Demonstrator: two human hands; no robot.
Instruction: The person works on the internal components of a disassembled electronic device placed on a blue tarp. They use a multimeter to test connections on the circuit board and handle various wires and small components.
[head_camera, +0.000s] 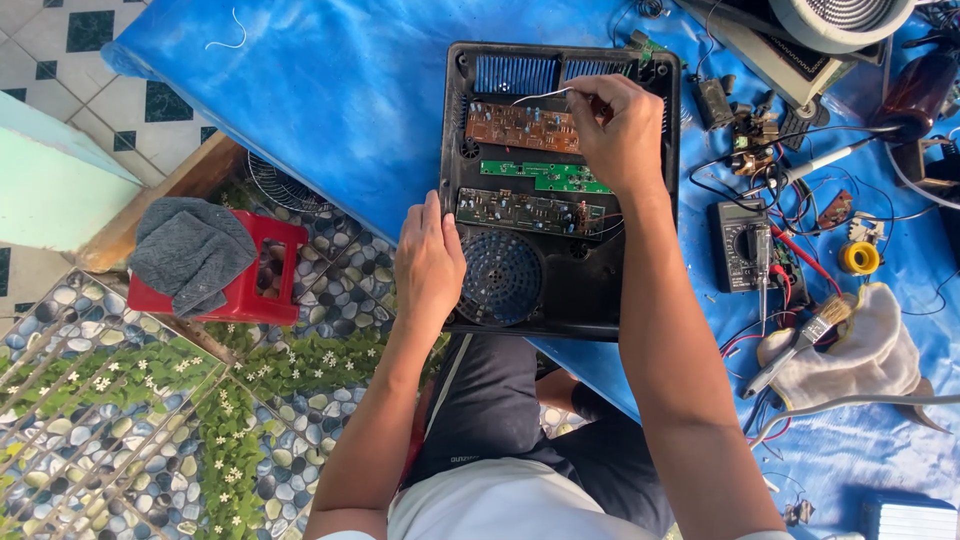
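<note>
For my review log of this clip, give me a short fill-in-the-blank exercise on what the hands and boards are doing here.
1. The right hand pinches a thin white ____ above the brown circuit board.
2. The left hand rests on the ____ edge of the black appliance casing.
3. Between the two brown boards lies a ____ circuit board.
4. The grey cloth is draped over a ____ plastic stool.

Missing words: wire; left; green; red

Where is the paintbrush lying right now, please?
In the head view, the paintbrush lies on the right side of the blue table cover, resting on a pale cloth just below the black multimeter.
</note>
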